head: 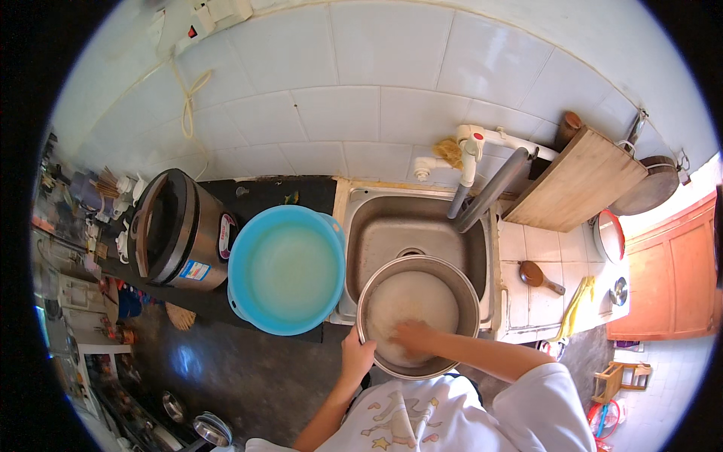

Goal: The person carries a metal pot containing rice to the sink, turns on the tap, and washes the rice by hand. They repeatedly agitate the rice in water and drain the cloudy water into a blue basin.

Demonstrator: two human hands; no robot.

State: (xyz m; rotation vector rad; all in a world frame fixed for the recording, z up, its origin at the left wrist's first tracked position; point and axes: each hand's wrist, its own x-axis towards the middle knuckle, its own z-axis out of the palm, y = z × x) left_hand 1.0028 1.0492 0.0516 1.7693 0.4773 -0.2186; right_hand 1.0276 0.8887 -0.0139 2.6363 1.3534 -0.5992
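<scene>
A round metal pot (464,271) holds cloudy whitish liquid (418,294) and overlaps the front edge of the stainless steel sink (395,226). My left hand (357,359) grips the pot's near left rim, thumb on top. Reaching in from the right, my right hand (415,338) is partly sunk in the liquid; its fingertips are hidden, so whether they hold anything is unclear. Left of the sink stands a light blue plastic basin (333,226) with pale, cloudy liquid.
Beside the basin is a large rice cooker (175,231). A tap (470,150) and grey pipe (494,189) rise over the sink. To the right are a wooden cutting board (579,181), a brown ladle (539,277), a yellow cloth (579,305) and a red-rimmed bowl (610,236).
</scene>
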